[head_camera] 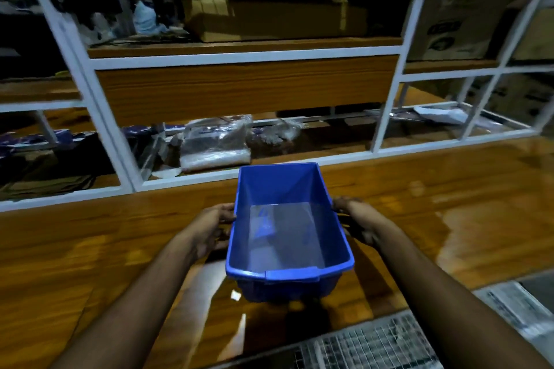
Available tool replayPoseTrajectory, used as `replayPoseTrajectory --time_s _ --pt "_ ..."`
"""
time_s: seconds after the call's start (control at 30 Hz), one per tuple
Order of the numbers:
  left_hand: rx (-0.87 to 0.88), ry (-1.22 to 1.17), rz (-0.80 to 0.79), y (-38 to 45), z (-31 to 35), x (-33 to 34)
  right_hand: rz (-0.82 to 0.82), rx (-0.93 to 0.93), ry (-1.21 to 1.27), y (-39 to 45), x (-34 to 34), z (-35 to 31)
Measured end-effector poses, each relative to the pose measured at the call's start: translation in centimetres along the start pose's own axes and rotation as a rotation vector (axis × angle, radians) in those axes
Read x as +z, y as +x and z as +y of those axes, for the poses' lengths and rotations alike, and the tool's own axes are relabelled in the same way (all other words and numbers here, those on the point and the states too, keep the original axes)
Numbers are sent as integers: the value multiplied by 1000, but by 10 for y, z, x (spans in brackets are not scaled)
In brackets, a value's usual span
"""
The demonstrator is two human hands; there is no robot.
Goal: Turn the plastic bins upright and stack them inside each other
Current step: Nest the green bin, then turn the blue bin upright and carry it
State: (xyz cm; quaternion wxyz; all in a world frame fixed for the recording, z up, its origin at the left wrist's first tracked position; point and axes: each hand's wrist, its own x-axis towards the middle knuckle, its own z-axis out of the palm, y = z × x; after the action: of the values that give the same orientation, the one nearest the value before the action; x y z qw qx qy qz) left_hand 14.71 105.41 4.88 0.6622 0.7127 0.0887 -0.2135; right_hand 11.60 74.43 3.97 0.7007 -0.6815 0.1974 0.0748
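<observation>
A blue plastic bin (284, 231) is upright with its open top facing me, over the wooden table (90, 249). Nothing lies inside it. My left hand (214, 226) grips its left long wall and my right hand (355, 219) grips its right long wall. The bin appears held a little above the table, with a shadow beneath it. No other bin shows in view.
White-framed shelving (239, 57) with wooden boards stands behind the table, holding cardboard boxes (284, 9) and clear plastic bags (215, 144). A wire grid (368, 344) and printed paper (521, 308) lie at the near right edge.
</observation>
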Motion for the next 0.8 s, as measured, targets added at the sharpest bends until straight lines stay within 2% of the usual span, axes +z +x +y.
replayPoseTrajectory --time_s 0.2,0.37,0.5,0.8 --pt "-5 -34 -219 10 -1 84 152 -25 113 -57 -91 27" --pt "-73 -34 -465 -6 3 188 308 -15 208 -129 -187 53" --pt "-66 26 -614 -27 -1 294 428 -39 287 -193 -276 81" --pt "-88 86 -812 -107 -18 548 678 -95 363 -342 -471 129"
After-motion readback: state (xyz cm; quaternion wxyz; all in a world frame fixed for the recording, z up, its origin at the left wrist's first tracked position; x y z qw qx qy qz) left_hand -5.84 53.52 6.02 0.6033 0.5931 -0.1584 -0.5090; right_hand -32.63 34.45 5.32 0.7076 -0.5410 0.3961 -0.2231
